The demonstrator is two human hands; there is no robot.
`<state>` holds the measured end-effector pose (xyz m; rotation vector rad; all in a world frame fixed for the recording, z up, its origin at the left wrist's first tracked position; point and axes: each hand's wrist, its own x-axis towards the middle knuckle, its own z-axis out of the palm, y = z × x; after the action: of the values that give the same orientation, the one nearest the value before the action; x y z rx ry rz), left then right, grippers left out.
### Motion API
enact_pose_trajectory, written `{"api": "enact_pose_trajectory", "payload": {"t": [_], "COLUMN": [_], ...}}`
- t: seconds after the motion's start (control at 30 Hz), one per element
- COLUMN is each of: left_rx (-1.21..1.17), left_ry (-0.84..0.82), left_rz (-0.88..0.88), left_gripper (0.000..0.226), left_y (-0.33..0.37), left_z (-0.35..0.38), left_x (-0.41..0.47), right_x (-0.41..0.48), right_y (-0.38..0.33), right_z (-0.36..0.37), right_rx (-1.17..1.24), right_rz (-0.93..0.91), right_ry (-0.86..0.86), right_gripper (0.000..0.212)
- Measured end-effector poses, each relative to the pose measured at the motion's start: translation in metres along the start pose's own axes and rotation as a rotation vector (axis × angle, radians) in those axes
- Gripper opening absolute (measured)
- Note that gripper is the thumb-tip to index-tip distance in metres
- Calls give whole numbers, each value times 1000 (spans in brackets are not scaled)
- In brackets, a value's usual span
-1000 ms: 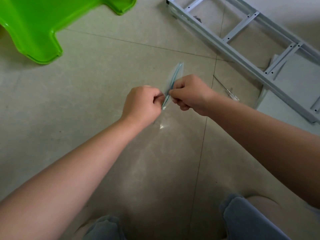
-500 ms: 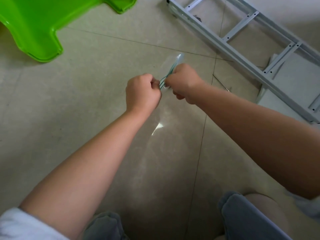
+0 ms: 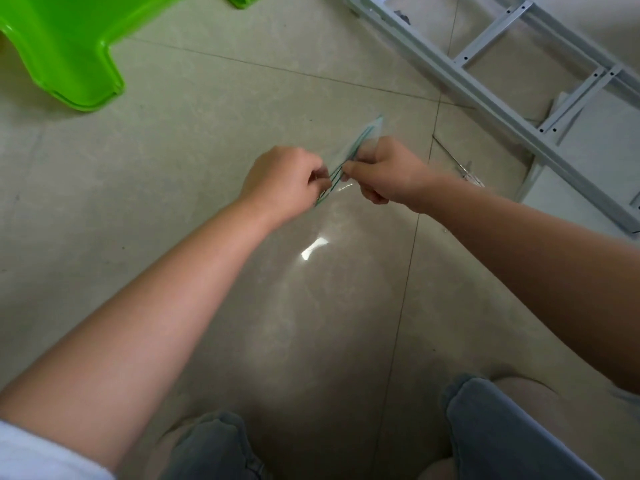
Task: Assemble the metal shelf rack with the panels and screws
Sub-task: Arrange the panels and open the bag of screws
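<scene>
Fingers (image 3: 319, 175) of left hand (image 3: 280, 183) and right hand (image 3: 386, 173) pinch opposite sides of a clear, green-striped plastic bag (image 3: 367, 134)

green plastic stool (image 3: 62, 53): far left | tiled floor (image 3: 207, 150): beige, glossy

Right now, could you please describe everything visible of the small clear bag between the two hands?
The plastic bag is small, thin and see-through, with green lines along its length. Seen almost edge-on, it slants from lower left to upper right, in the air above the tiled floor. The left hand pinches its lower part, the right hand pinches it just opposite, and its upper end pokes out past the right hand. Its contents cannot be told.
</scene>
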<state>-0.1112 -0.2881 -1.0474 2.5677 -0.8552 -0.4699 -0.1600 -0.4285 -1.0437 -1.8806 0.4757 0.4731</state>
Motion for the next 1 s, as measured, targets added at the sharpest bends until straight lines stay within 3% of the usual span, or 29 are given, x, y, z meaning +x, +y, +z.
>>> {"api": "enact_pose_trajectory", "payload": {"t": [0.1, 0.23, 0.3, 0.43, 0.53, 0.87, 1.0], "left_rx": [-2, -59, -45, -11, -39, 11, -101], "left_ry": [-28, 109, 234, 327, 388, 346, 265], "left_rz": [-37, -17, 19, 28, 14, 91, -8], "left_gripper": [19, 34, 34, 14, 21, 25, 31], "left_y": [-1, -6, -5, 2, 5, 5, 7], "left_z": [1, 5, 7, 14, 18, 24, 23], "left_x": [-5, -8, -9, -13, -14, -22, -14], "right_x": [1, 1, 2, 0, 0, 2, -3], "right_y": [-4, -7, -9, -15, -19, -23, -14], "right_z": [7, 9, 10, 10, 8, 5, 2], "right_rx": [-158, -122, -49, 214, 234, -128, 11], "right_rz": [-48, -24, 23, 174, 267, 280, 229], "right_ry": [5, -12, 6, 24, 18, -64, -37], "right_gripper": [23, 28, 29, 24, 21, 18, 16]}}
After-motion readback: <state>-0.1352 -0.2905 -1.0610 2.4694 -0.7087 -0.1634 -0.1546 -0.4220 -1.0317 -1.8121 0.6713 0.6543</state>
